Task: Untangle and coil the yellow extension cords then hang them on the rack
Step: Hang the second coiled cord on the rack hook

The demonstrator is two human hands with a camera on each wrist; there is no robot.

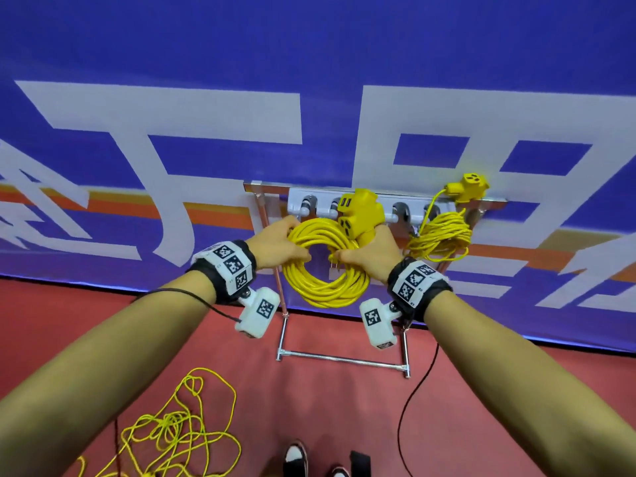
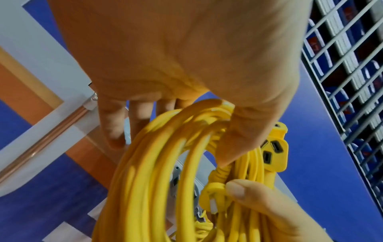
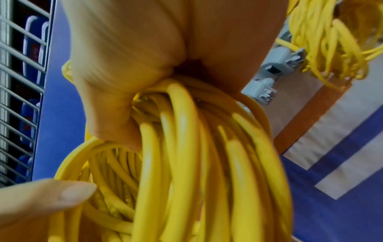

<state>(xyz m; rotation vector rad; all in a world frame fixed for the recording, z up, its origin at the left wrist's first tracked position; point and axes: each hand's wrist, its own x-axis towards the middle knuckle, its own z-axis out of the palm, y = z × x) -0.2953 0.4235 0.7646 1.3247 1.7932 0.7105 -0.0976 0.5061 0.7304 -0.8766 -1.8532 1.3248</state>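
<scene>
Smooth, glossy plastic-looking coiled cord (image 1: 323, 266); shiny metal rack (image 1: 344, 359); grey hooks (image 3: 269, 78) probably matt plastic.

Light is bright and even in the head view, with soft, faint shadows on the red floor (image 1: 309, 401) and lines bowed toward the frame edges. Both wrist views are blurred and smeared, hands close-up and soft, backgrounds out of focus.

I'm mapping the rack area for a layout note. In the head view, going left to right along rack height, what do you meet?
Left hand → thick coiled yellow cord held by both hands → right hand → thin coiled yellow cord hanging on the rack.
</scene>
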